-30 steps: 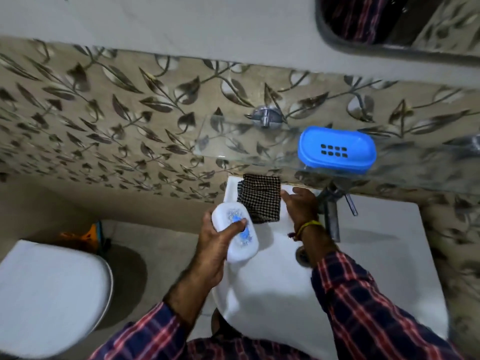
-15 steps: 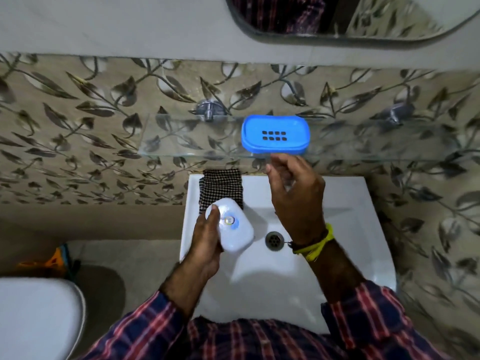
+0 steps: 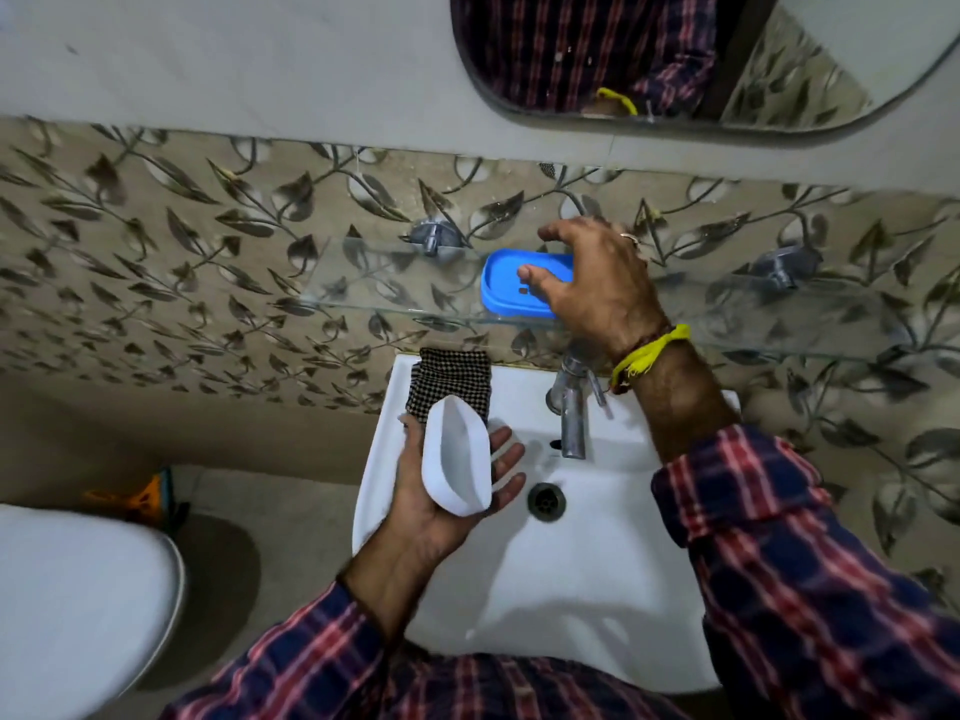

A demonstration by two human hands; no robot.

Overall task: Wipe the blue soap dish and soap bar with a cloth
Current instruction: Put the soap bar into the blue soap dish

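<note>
My left hand is holding a white oval plastic tray, while my right hand, fingers curled, is reaching over the blue plastic soap dish on the glass shelf.

White washbasin with drain at centre; chrome tap at its rear edge. Glass shelf and mirror above the washbasin. Toilet lid left of the washbasin

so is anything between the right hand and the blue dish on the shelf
Nothing visible. The right hand is already spread over the blue soap dish on the glass shelf, thumb over its top. The checked cloth lies below on the sink rim, out of the way.
</note>
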